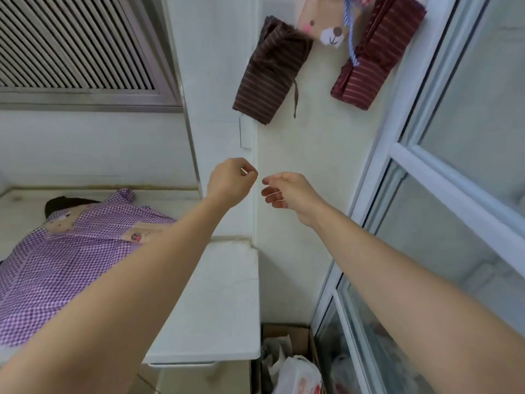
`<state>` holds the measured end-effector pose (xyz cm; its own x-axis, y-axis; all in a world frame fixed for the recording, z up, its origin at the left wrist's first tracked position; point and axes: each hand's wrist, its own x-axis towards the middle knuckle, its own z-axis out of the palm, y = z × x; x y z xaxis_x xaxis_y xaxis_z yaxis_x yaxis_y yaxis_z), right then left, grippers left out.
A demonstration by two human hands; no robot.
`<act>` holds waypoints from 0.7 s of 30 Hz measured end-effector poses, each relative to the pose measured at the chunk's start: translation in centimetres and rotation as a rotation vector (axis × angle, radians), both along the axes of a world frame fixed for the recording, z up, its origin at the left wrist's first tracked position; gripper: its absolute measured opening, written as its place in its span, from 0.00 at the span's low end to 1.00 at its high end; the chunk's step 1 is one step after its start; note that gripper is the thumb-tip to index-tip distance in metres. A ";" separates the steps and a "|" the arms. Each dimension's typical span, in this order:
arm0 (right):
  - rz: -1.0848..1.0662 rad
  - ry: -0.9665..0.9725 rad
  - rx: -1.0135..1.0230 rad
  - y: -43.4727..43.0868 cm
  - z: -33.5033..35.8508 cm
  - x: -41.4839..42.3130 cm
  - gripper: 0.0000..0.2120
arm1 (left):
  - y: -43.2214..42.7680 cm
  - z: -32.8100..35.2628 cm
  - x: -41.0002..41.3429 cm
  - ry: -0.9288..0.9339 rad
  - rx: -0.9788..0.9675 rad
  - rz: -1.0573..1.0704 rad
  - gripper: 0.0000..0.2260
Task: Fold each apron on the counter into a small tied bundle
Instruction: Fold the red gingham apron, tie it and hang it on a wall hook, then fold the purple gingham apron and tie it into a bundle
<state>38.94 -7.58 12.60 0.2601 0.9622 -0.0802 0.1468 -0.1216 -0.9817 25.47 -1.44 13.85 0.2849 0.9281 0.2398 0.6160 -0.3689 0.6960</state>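
Two bare forearms fill lower view, reaching toward centre. Purple checked apron [71,251] lies spread, unfolded, on counter [221,294] at 8 o'clock, well apart from both hands. Likely step: bring hands down to it. Do well: smooth flat, fold sides inward evenly, keep strings free for tying. Left hand [231,182] clenched at centre; pale sliver at fingertips, nail or pinched thing, cannot tell. Right hand [287,191] just beside, relaxed, loosely curled, holding nothing. Striped cloths [270,72] hang at 1 o'clock.
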 end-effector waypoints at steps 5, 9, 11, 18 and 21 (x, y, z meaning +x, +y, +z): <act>0.160 0.013 -0.191 2.1 -6.4 -6.2 0.09 | 1.4 -8.4 -8.4 0.103 -0.230 0.054 0.07; 0.235 0.020 -0.301 5.3 -10.9 -12.3 0.10 | 3.2 -14.1 -15.7 0.193 -0.311 0.123 0.08; 0.266 0.007 -0.340 7.2 -12.8 -15.3 0.08 | 4.3 -16.7 -19.8 0.254 -0.378 0.158 0.09; 0.249 -0.309 -0.324 15.6 -21.1 -27.6 0.30 | 8.8 -25.0 -36.2 0.416 -0.445 0.288 0.21; 0.077 -0.341 -0.310 18.0 -23.7 -30.2 0.41 | 10.1 -27.6 -40.4 0.527 -0.522 0.164 0.31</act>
